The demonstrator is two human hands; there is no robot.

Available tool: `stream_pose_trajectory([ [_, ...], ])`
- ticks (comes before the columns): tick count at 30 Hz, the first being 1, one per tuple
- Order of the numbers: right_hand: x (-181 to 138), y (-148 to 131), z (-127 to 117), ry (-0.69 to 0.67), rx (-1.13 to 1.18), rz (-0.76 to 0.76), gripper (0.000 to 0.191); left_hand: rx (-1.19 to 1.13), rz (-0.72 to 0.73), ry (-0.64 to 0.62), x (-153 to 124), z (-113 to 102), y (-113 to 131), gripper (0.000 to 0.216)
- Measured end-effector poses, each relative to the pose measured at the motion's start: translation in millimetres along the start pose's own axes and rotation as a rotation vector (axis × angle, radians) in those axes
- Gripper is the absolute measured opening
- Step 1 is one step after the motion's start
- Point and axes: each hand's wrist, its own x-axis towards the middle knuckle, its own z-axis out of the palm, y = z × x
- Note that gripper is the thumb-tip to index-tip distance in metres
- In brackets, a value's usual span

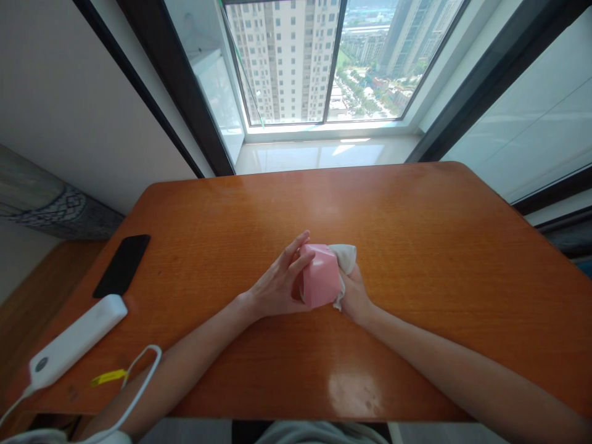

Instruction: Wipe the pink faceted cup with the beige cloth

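A: First entry?
B: One glossy pink, faceted object point(322, 277), held before the person over the middle of the reddish-brown wooden counter point(416, 234), between both hands. Material: cannot tell.
A: Left hand point(277, 282)?
B: Grip curled about the pink object's left side, one finger laid across its upper face.
A: Right hand point(356, 295)?
B: Grip pinching a crumpled white cloth point(343, 258), which lies against the object's right side.
A: Markings?
B: One round grey disc point(41, 364) on a long white plastic block point(76, 342) with a cord; any lettering there is too small to read. One narrow yellow tag point(108, 377) at a looped white cable point(152, 372); its dark marks are illegible.
A: Also at left?
B: One flat black rectangular phone point(123, 265), just beyond the white block.
A: Far side?
B: One dark-framed glass window point(330, 61), tall buildings outside.
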Motion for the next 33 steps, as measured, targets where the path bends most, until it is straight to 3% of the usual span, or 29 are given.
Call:
stream_pose_trajectory([
  [3, 0.3, 0.0, -0.2, -0.049, -0.03, -0.027, 0.045, -0.007, -0.006, 0.039, 0.5, -3.3, 1.5, 0.134],
  [6, -2.6, 2.0, -2.6, -0.106, -0.182, -0.179, 0.042, -0.084, -0.048, 0.072, 2.5, -7.7, 4.4, 0.138],
  [9, -6.8, 5.9, -6.5, -0.155, -0.381, -0.344, 0.036, -0.249, -0.19, 0.044, 4.1, -10.7, 6.3, 0.137],
  [12, -9.9, 9.6, -9.5, -0.146, -0.49, -0.403, 0.027, -0.419, -0.32, -0.033, 4.4, -12.3, 5.5, 0.126],
  [16, -11.7, 10.2, -8.4, -0.055, -0.431, -0.319, 0.026, -0.451, -0.345, -0.087, 2.6, -13.3, 1.3, 0.135],
  [22, -8.1, 2.4, -0.9, 0.066, -0.173, -0.121, 0.04, -0.195, -0.123, -0.073, 0.8, -6.9, -1.4, 0.16],
  [28, 4.1, -8.1, 8.3, 0.09, 0.13, 0.118, 0.047, 0.02, -0.023, -0.04, 2.2, -2.8, -0.5, 0.127],
  [33, 7.0, -6.4, 7.5, 0.056, 0.154, 0.173, 0.048, 0.09, -0.036, 0.01, 3.3, -7.7, 1.5, 0.109],
])
